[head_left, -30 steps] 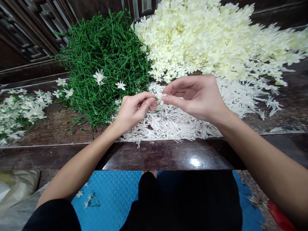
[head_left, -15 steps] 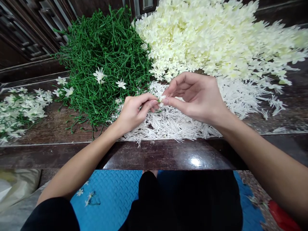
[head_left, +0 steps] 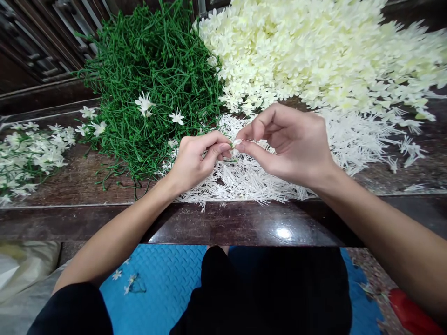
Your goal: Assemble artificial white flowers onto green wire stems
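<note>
My left hand [head_left: 202, 156] pinches a thin green plastic stem between thumb and forefinger, most of it hidden by the fingers. Facing it, my right hand [head_left: 288, 142] has its thumb and forefinger closed on a small white artificial flower [head_left: 236, 143] at the stem's tip. The fingertips of both hands nearly meet. Below them spreads a heap of thin white plastic stamens [head_left: 240, 184]. Behind my left hand rises a tangled pile of green stems [head_left: 157, 70], with a few white flowers on it. Loose cream-white petals [head_left: 296, 56] form a large heap behind my right hand.
Assembled white flowers with green stems [head_left: 38, 153] lie at the left of the dark wooden bench [head_left: 87, 186]. A carved wooden panel [head_left: 38, 42] stands behind. Below is a blue mat [head_left: 157, 274] with a few dropped flowers [head_left: 131, 281]. Something red [head_left: 412, 309] lies lower right.
My right hand has shifted slightly, its forefinger bending more at the flower. My left hand keeps its pinch in about the same place. The view has moved a little.
</note>
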{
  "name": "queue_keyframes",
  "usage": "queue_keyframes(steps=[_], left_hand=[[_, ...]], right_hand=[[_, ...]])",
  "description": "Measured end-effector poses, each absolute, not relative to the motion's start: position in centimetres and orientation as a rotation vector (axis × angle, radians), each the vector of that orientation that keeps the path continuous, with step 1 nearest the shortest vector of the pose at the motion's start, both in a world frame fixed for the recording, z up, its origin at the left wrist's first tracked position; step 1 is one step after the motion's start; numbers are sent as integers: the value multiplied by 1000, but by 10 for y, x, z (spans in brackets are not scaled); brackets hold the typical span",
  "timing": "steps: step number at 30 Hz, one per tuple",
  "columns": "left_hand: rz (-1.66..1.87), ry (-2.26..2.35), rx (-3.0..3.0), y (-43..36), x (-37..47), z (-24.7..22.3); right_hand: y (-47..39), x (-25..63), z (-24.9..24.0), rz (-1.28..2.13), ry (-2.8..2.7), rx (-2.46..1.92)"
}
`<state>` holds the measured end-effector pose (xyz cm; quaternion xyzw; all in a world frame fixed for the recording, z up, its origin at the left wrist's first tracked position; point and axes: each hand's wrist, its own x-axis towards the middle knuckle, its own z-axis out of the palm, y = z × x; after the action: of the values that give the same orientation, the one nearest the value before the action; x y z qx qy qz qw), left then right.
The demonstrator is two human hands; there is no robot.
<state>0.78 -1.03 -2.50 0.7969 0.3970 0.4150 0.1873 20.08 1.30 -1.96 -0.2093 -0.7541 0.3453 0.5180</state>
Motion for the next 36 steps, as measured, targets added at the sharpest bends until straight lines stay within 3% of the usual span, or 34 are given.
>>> queue_keyframes(steps=[16,23,36], left_hand=[[1089,870,2026,-5,2,-18],[1009,926,2000,-6,0,-14],[1035,972,2133,-9,1,-14]], right_hand=[[10,200,-19,563,-1843,-478],[8,203,-15,644,-1884,-545],[4,203,-12,422,-1969,-484]])
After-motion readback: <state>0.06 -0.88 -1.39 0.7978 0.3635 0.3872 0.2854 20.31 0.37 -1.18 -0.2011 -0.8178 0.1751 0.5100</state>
